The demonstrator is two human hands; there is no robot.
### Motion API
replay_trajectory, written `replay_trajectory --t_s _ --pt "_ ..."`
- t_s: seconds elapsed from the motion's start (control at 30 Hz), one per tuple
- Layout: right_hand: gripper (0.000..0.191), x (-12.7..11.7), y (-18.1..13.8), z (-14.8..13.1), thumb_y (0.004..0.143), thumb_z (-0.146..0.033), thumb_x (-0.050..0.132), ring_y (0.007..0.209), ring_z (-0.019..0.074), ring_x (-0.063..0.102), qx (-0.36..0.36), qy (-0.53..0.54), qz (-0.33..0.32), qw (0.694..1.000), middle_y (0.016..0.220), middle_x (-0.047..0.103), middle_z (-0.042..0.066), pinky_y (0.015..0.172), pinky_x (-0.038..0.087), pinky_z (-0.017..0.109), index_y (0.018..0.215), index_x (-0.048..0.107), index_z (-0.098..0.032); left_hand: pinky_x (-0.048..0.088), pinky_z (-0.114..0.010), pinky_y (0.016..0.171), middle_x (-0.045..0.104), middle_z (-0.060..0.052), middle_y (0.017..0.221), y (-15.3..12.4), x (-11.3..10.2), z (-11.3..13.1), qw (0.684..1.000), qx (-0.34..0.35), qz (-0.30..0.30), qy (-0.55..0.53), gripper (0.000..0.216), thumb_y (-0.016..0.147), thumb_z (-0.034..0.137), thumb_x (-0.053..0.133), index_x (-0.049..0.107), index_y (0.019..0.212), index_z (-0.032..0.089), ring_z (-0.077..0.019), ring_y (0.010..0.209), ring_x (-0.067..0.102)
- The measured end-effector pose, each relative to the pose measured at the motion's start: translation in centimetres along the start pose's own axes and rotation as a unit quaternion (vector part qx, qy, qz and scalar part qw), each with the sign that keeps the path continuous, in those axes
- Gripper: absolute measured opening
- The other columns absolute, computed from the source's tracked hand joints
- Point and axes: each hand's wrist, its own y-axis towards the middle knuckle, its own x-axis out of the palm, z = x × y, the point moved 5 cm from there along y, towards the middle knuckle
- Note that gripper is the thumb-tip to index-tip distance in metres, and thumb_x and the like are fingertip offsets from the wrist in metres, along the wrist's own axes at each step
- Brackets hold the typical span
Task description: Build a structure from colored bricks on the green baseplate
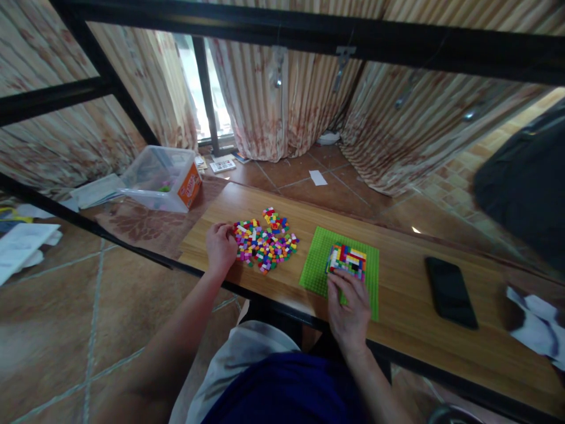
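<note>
Left hand (pixel 221 247) curls at nine o'clock of the brick pile (pixel 268 242); right hand (pixel 351 311) arches, palm down, at six o'clock of the brick build (pixel 348 258) on the baseplate (pixel 315 265). Whether either grips, I cannot tell.

The worktop (pixel 397 294) looked of smooth wood, slightly glossy. The bricks (pixel 270 246) were of shiny plastic, and the baseplate (pixel 318 259) was of studded plastic. The curtains (pixel 256 106) were of pleated cloth.
</note>
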Motion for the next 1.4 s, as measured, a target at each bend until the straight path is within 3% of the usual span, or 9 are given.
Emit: replay_trajectory --t_s 0.3,0.67,1.4 --pt "0.016 5.8 -1.7 -4.8 0.094 -0.025 0.056 0.093 0.0190 0.060 -0.041 0.053 -0.171 0.983 0.097 0.070 0.006 0.085 0.043 0.036 0.095 0.072 -0.022 0.046 -0.040 0.100 0.065 -0.012 0.108 -0.1 0.1 -0.1 1.000 0.001 -0.001 0.001 0.025 0.080 0.011 0.048 0.071 0.089 0.016 -0.0254 0.107 0.058" --pt "0.010 11.0 -0.9 -7.9 0.091 -0.027 0.061 0.088 0.0204 0.054 -0.074 0.007 -0.252 0.965 0.090 0.067 0.004 0.079 0.036 0.034 0.095 0.070 -0.024 0.047 -0.040 0.099 0.066 -0.011 0.105 -0.2 0.2 0.0 1.000 -0.004 -0.003 -0.002 0.024 0.083 0.012 0.048 0.071 0.087 0.018 -0.0255 0.106 0.059" --pt "0.014 8.6 -1.4 -6.0 0.095 -0.025 0.052 0.085 0.0199 0.054 -0.071 -0.021 -0.233 0.970 0.088 0.066 0.005 0.077 0.034 0.034 0.091 0.065 -0.021 0.047 -0.041 0.098 0.066 -0.011 0.104 -0.1 0.1 0.0 1.000 -0.002 -0.003 -0.007 0.026 0.082 0.011 0.047 0.072 0.087 0.018 -0.0255 0.104 0.059"
